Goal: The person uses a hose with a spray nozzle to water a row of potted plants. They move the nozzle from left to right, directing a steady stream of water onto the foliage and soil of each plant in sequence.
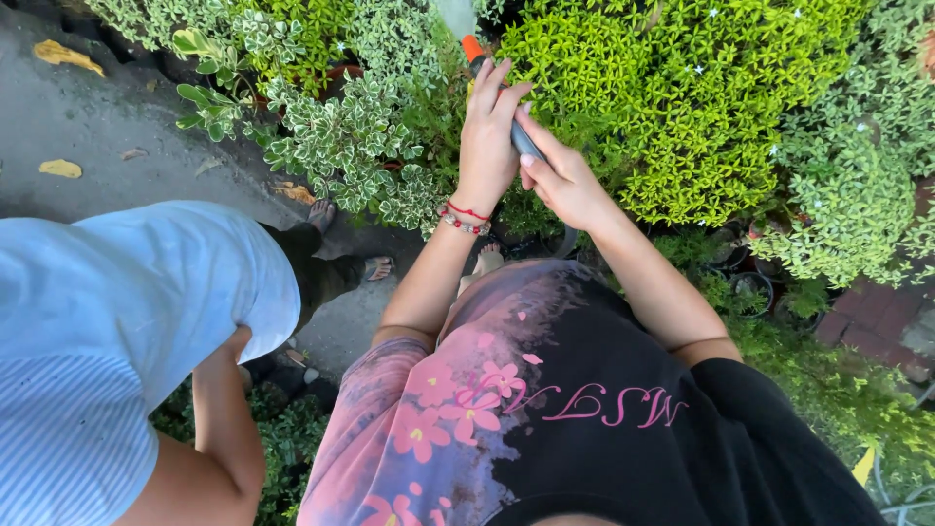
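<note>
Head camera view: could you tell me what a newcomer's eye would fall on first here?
Both hands meet at top centre: the left hand and right hand grip a hose nozzle with an orange collar, aimed into bright yellow-green shrubs. At left stands another person in a light blue shirt.

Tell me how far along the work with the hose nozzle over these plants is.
Done: nothing shows as finished; the leaves look no wetter in one spot than another. In hand: the left hand and right hand both grip the hose nozzle, aimed at the yellow-green shrub and variegated plants. Left: cannot be judged; the potted plants at right look untouched.
</note>
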